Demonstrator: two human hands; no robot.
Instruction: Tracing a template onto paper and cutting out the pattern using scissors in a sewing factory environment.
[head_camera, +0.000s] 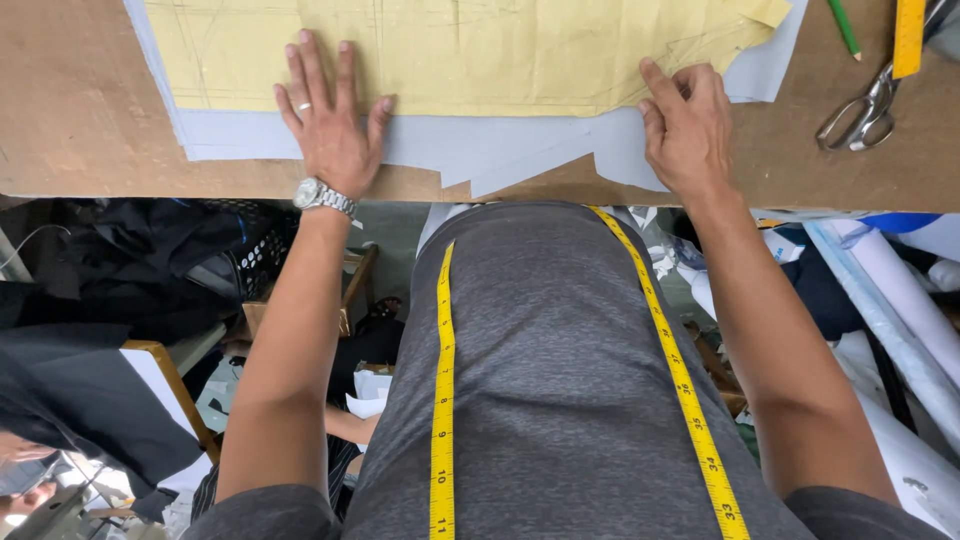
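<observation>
My left hand (330, 115) lies flat, fingers spread, on a yellow paper pattern (460, 50) and the pale grey-blue fabric (480, 145) under it; it wears a ring and a metal wristwatch. My right hand (685, 120) presses the fabric's edge at the pattern's lower right, index finger stretched out and the other fingers curled. Both rest on a brown worktable (80, 110). A yellow measuring tape (443, 400) hangs round my neck over my grey shirt.
Metal scissors (862, 112), a yellow ruler (908, 35) and a green pencil (843, 28) lie at the table's right. Below the table edge are rolls of white material (900, 300) at right, dark cloth and a black basket (250, 245) at left.
</observation>
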